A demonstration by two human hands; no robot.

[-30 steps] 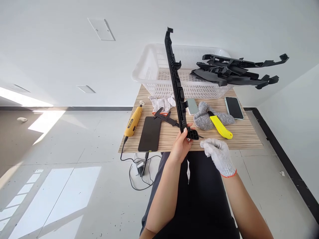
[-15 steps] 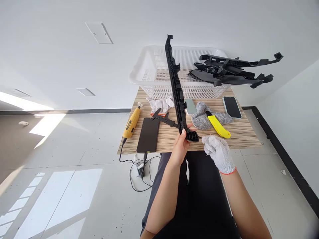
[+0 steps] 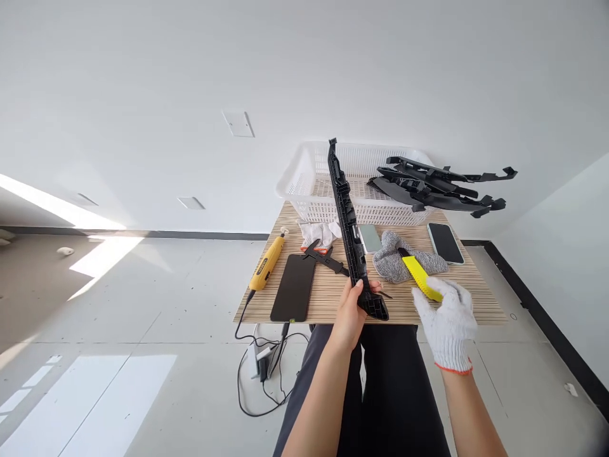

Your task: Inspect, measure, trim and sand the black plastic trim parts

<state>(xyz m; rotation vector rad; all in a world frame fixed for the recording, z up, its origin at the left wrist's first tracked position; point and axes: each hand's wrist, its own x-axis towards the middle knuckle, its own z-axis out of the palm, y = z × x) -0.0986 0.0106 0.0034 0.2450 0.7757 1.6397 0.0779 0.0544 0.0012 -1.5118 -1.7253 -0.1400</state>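
Bare fingers of my left hand (image 3: 351,314) are wrapped round the lower end of a long black plastic trim piece (image 3: 349,231), which is ribbed and has clips along it. The piece stands tilted over the table's front edge, its top reaching up before the basket. My right hand (image 3: 447,317), in a white knit glove, is at the handle end of a yellow utility knife (image 3: 419,276). Thumb and fingers are apart on either side of that handle; a closed grip does not show. The knife lies across a grey knit glove (image 3: 392,260). Black calipers (image 3: 326,259) lie left of the trim piece.
A white plastic basket (image 3: 297,193) at the back of the table holds several black trim pieces (image 3: 428,184) jutting out right. A yellow rotary tool (image 3: 267,263), a black tablet (image 3: 294,289), a white glove (image 3: 320,235) and a phone (image 3: 446,243) lie about. Cables (image 3: 252,412) hang at front left.
My right hand has moved right, away from the trim piece's lower end to the yellow knife, and its fingers have opened. The left hand still holds the trim piece. The view has tilted up.
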